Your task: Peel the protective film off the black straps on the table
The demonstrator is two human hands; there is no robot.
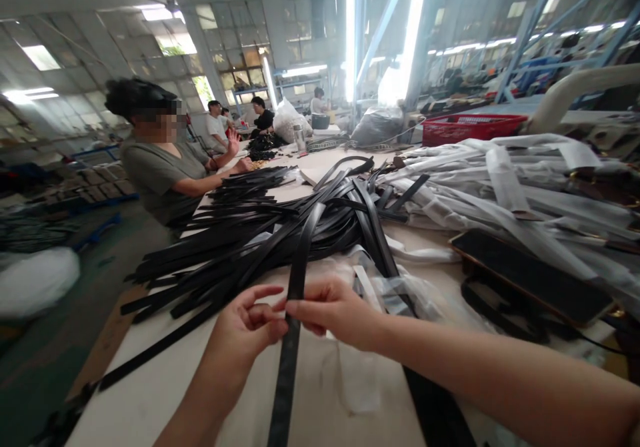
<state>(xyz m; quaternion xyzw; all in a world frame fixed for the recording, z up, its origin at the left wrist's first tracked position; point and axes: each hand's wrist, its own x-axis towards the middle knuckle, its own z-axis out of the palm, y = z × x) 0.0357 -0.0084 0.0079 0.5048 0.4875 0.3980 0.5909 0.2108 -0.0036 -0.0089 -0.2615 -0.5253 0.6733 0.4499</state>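
Observation:
A long black strap (306, 247), flat and belt-like, runs from the pile toward me and off the bottom of the view. My right hand (337, 307) pinches it from the right side, thumb on top. At its left edge, my left hand (250, 320) is closed with thumb and fingertips on the same strap. Beyond both hands lies a heap of black straps (260, 227), fanned out across the pale table (165, 367). Clear plastic wrapping (407, 293) lies just right of my right hand.
White-wrapped straps (470, 180) are piled at the right, beside a dark flat board (530, 273). A red crate (470, 127) stands behind them. At the table's left side a co-worker (160, 160) reaches over the straps. Bulging plastic bags (293, 121) sit farther back.

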